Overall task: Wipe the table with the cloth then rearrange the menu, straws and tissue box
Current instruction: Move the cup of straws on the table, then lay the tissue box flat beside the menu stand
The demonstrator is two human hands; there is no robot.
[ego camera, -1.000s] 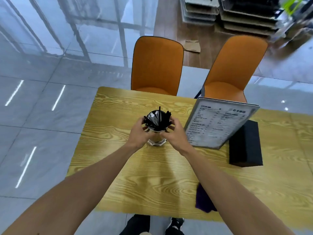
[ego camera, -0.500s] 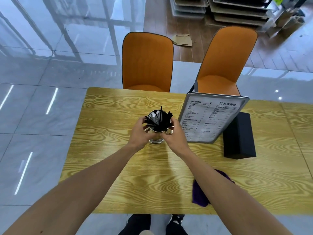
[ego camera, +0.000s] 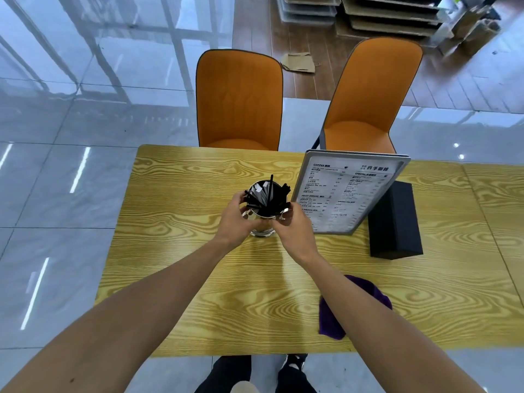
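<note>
Now both hands, left hand [ego camera: 232, 219] and right hand [ego camera: 295, 231], clasp straw cup [ego camera: 262, 222] on yellow wood-grain table [ego camera: 175, 251]; glossy grey floor tiles [ego camera: 56, 194].

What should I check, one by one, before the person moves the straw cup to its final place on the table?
1. Both hands on the straw cup: ok, left hand and right hand wrap its sides.
2. Cup upright: ok.
3. Straws inside the cup: ok, though they lean in different directions.
4. Menu clear of the right hand: not ok, it stands very close beside it.
5. Cloth set aside: ok, it lies near the table's front edge.
6. Table fully wiped: cannot tell.
</note>
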